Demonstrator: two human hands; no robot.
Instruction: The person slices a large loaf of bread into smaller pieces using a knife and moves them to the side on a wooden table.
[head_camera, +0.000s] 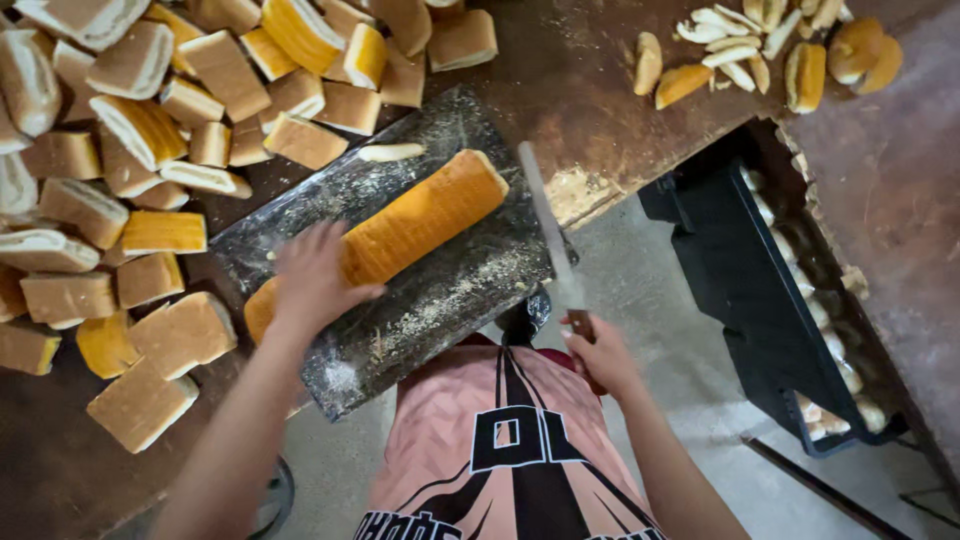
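**Clerk:** Fingers (352, 293) of the left hand (312, 280), item one: spread flat, palm down, pressing on the near half of the long loaf (425, 215). Not curled round it; they lie on its top crust, tips reaching over its right edge.

**Checker:** And the loaf itself?

**Clerk:** One long orange-crusted loaf, lying slantwise on the dark cutting board (440, 300), near end lower left under the hand, far end upper right, bare and untouched. Crumbs scattered on the board around it. One pale offcut (391, 152) sits on the board just beyond the loaf.

**Checker:** Right hand?

**Clerk:** Right hand (600, 357), fingers clenched round the dark handle of a long knife (548, 230). Blade points away from the body, running up past the right edge of the board. It stands apart from the loaf, just to the right of its far end; whether the blade touches the board, I cannot tell.

**Checker:** Surroundings?

**Clerk:** Brown wooden table (580, 70), worn at its front edge. Left of the board: a large heap of cut bread pieces (130, 130), squarish blocks with brown crusts and pale or yellow faces, well clear of both hands. Far right corner of the table: a small pile of thin trimmings (745, 50). Right of the person, lower down: a black crate (760, 290) with pale rolls along its far side. Pink printed shirt (505, 440) at the bottom of the view.
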